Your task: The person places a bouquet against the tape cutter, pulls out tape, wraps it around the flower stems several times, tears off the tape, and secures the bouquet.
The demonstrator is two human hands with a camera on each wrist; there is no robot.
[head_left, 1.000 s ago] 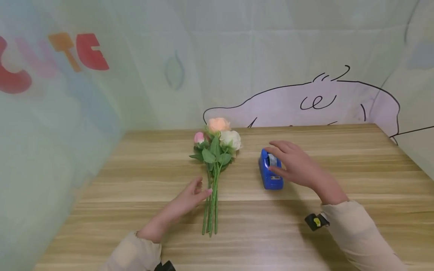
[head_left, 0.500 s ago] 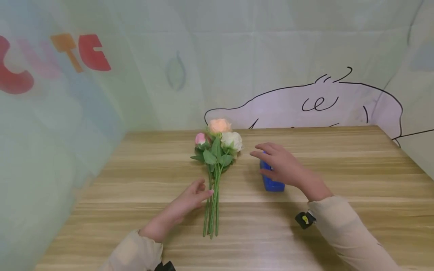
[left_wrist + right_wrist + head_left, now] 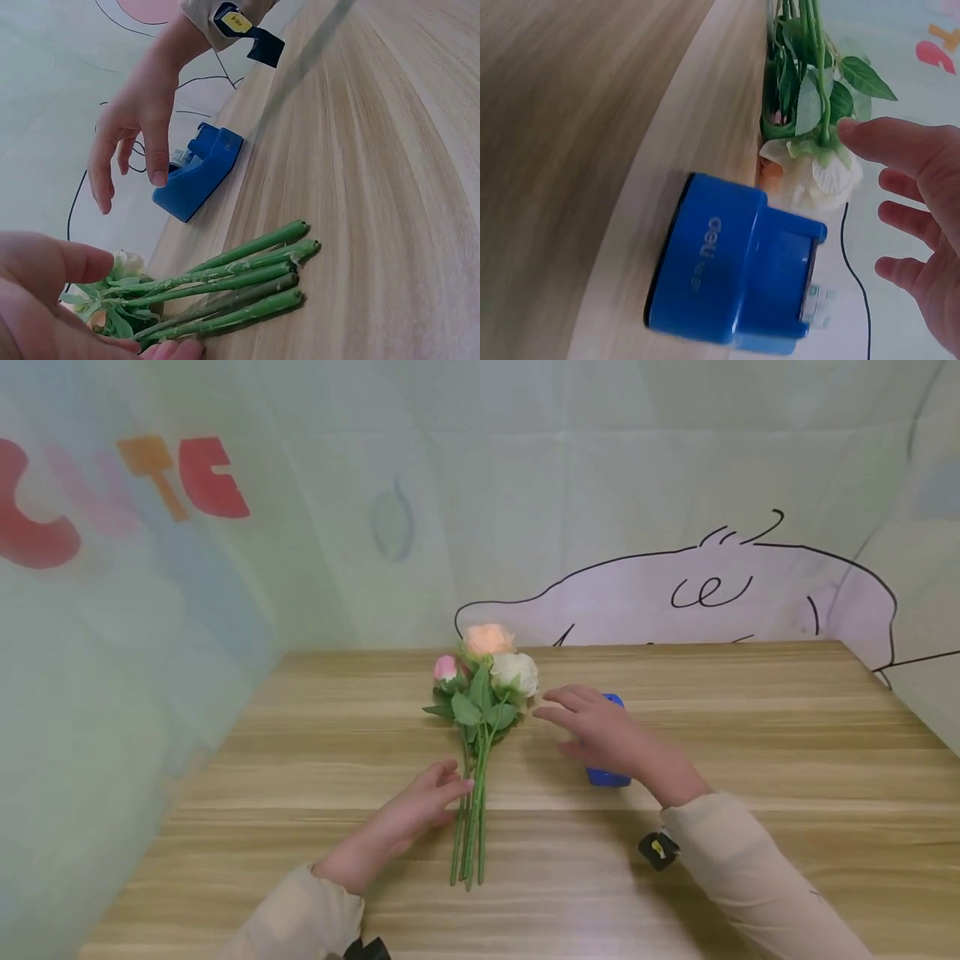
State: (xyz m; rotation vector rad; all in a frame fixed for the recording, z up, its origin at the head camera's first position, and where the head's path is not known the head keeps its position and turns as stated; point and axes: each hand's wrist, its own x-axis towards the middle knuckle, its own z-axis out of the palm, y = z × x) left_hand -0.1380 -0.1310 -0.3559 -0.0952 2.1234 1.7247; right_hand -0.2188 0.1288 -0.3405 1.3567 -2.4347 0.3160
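A bunch of artificial flowers lies on the table, with a peach bloom (image 3: 489, 641), a white bloom (image 3: 516, 674) and a pink bud (image 3: 445, 668) at the far end. Several green stems (image 3: 471, 827) point toward the person. My left hand (image 3: 420, 806) is beside the stems, thumb tip right at them and fingers loosely spread. Between the flowers and the blue tape dispenser (image 3: 712, 262), my right hand (image 3: 607, 735) hovers with relaxed fingers and holds nothing. It hides much of the dispenser in the head view; the left wrist view shows the dispenser (image 3: 199, 172) standing below that hand.
The wooden table (image 3: 300, 735) meets a printed cloth backdrop (image 3: 495, 510) at its far edge. Coloured letters (image 3: 213, 477) mark the left side of the cloth. A black wrist camera (image 3: 659, 850) hangs at the right cuff.
My right hand has moved left from the tape dispenser toward the flowers, covering more of the dispenser in the head view. My left hand and the flowers have stayed nearly still.
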